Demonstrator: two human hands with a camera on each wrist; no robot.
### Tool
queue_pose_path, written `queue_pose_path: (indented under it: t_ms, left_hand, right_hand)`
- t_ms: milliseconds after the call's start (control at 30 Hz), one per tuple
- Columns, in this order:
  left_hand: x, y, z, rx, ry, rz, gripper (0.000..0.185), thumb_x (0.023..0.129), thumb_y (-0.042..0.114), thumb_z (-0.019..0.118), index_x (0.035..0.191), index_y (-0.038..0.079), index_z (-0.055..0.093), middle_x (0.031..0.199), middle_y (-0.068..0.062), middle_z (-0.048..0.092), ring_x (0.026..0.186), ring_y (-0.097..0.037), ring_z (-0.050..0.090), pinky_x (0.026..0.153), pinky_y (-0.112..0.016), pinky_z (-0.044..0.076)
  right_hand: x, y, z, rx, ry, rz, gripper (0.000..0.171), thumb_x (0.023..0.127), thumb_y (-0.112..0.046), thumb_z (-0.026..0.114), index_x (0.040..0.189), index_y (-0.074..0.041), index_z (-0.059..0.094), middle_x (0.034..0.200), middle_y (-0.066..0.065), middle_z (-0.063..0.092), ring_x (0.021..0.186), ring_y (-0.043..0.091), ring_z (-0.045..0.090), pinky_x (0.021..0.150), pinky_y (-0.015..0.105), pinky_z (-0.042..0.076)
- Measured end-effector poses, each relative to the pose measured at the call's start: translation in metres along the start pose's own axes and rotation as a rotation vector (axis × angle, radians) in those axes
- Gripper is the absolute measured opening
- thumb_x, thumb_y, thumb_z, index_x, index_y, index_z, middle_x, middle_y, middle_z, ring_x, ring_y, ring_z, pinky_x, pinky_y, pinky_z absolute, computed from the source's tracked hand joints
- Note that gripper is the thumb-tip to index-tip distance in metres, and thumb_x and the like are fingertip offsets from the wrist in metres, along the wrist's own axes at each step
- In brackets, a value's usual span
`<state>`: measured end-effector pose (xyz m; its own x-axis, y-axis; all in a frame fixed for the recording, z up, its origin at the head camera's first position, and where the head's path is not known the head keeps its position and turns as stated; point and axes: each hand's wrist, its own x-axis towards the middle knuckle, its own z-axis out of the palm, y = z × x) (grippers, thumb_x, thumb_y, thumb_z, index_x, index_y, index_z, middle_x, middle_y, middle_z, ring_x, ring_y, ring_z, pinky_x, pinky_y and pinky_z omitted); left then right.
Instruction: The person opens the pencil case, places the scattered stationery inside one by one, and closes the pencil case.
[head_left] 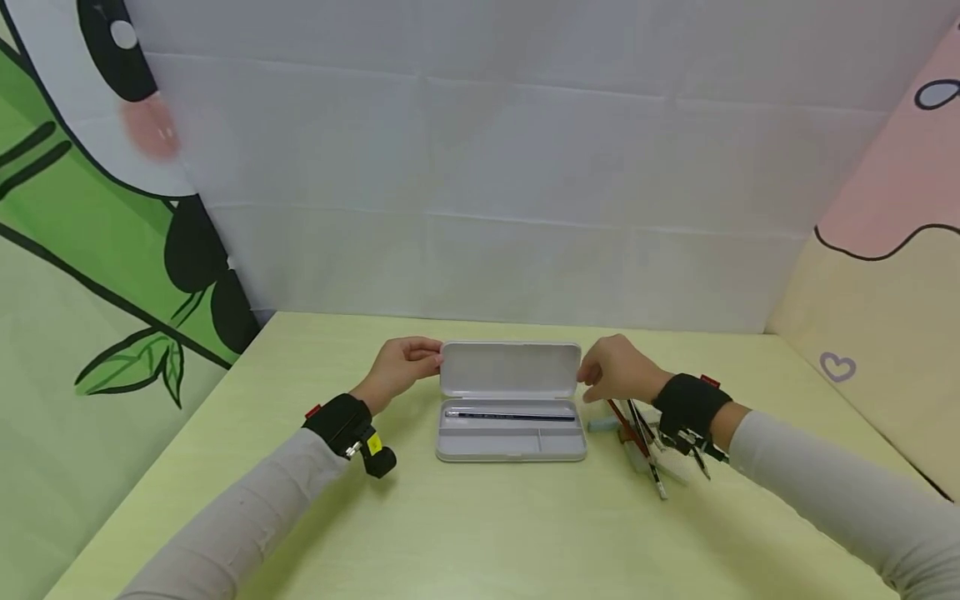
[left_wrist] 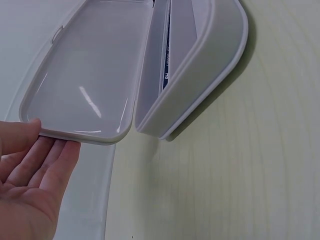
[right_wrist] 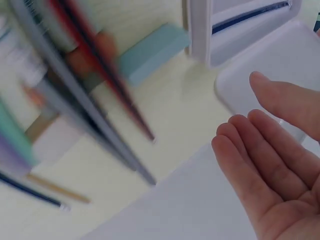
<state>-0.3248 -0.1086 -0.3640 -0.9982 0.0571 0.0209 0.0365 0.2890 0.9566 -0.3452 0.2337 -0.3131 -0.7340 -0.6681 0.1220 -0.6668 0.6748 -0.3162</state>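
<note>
An open white pencil case [head_left: 512, 457] stands on the table with its lid [head_left: 512, 368] raised at the back. In its rear compartment lies a dark pencil [head_left: 517, 416]; the lettering HB shows in the left wrist view. My left hand [head_left: 405, 364] pinches the lid's left end, thumb [left_wrist: 22, 135] at the inner rim and fingers behind. At the lid's right end is my right hand [head_left: 618, 369], its fingertips [right_wrist: 221, 142] close to the rim and the thumb spread apart from them. Nothing shows between them.
Right of the case lies a loose pile of pencils [head_left: 643, 433], with a red pencil [right_wrist: 102, 65] and a pale blue-green block [right_wrist: 155, 52] among them. A white wall sheet [head_left: 480, 208] rises behind the table [head_left: 450, 533]. Printed panels stand on both sides.
</note>
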Motion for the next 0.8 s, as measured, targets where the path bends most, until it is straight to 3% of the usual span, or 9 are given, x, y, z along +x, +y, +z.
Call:
queue_pose_path:
  t_ms: [300,567,667,800]
  left_hand:
    - [-0.003,-0.002,-0.002,-0.004,0.005,0.007,0.034,0.094,0.011,0.061,0.125,-0.004,0.058,0.124,-0.024,0.064,0.101,-0.021,0.071,0.101,-0.043,0.054]
    - [-0.005,-0.004,-0.004,-0.008,0.0,0.002,0.034,0.094,0.011,0.061,0.125,-0.004,0.058,0.124,-0.024,0.064,0.099,-0.018,0.071,0.102,-0.044,0.053]
    - [-0.006,-0.004,-0.004,-0.008,0.001,-0.003,0.034,0.094,0.011,0.061,0.125,-0.004,0.059,0.124,-0.023,0.064,0.098,-0.018,0.071,0.102,-0.044,0.053]
    - [-0.008,-0.004,-0.004,-0.009,-0.005,-0.003,0.034,0.094,0.011,0.061,0.125,-0.004,0.058,0.124,-0.023,0.064,0.099,-0.018,0.071,0.102,-0.044,0.053]
  right_hand:
    - [-0.032,0.015,-0.024,-0.051,0.037,0.073,0.017,0.073,-0.006,0.079,0.089,-0.001,0.074,0.087,0.015,0.072,0.075,0.021,0.065,0.068,0.027,0.057]
    - [-0.052,0.021,-0.021,-0.058,0.053,0.188,0.018,0.073,-0.01,0.08,0.087,0.0,0.074,0.084,0.015,0.071,0.073,0.022,0.063,0.065,0.029,0.056]
    - [-0.056,0.023,-0.016,-0.004,0.045,0.285,0.021,0.076,-0.014,0.079,0.088,0.002,0.074,0.085,0.017,0.071,0.075,0.026,0.063,0.067,0.032,0.056]
    - [-0.061,0.027,-0.008,0.198,-0.029,0.467,0.027,0.083,-0.018,0.073,0.095,0.007,0.072,0.085,0.021,0.071,0.075,0.03,0.067,0.071,0.035,0.061]
